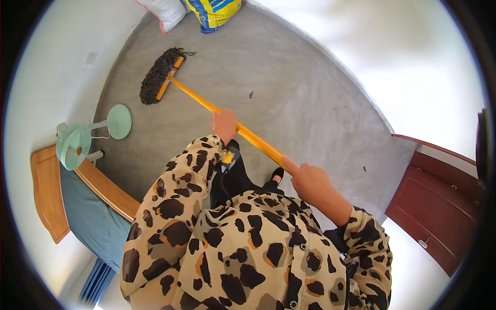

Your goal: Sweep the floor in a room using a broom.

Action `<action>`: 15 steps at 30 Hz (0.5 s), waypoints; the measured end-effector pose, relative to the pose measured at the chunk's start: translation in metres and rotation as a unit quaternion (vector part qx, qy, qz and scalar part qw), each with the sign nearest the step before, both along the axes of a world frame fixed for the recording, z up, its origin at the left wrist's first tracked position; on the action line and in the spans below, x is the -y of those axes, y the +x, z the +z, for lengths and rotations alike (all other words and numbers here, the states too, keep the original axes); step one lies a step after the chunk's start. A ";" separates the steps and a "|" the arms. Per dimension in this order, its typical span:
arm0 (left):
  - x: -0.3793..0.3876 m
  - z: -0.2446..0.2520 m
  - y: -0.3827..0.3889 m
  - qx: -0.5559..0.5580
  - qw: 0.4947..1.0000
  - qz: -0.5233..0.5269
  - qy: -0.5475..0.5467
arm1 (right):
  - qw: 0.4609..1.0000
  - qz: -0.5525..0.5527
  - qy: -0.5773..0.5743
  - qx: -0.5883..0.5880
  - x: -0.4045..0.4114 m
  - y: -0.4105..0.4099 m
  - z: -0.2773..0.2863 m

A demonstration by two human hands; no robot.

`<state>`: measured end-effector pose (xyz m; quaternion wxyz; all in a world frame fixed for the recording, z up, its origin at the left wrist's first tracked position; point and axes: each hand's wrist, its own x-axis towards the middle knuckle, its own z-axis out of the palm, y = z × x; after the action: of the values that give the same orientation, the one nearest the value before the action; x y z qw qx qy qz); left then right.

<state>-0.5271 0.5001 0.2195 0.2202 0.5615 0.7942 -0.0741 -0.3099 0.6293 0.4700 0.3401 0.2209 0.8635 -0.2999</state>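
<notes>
A mop with a yellow handle [193, 95] runs slantwise across the view in front of me. Its dark grey string head [157, 77] rests on the grey floor at the upper left, fixed to an orange-yellow bar. My left hand [224, 124] grips the handle around its middle. Closer to my body, my right hand [311, 181] is closed on the handle near its upper end, with the thumb lying along it. Small dark bits [251, 94] lie on the floor to the right of the mop head.
A green pedestal fan [119, 121] stands at the left beside a wooden bed [108, 190]. A white sack [170, 14] and a yellow-blue bag [217, 15] stand at the top near the walls. At the right is a dark red wooden door [434, 209].
</notes>
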 end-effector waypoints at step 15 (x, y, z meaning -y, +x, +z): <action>-0.081 0.142 0.451 0.421 0.876 -0.235 0.003 | 0.965 -0.111 0.208 0.119 0.014 0.387 0.240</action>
<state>-0.0763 0.5812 0.3615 0.5082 0.7104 0.4713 0.1222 0.0769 0.6158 0.7100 0.3514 0.4150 0.8304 -0.1209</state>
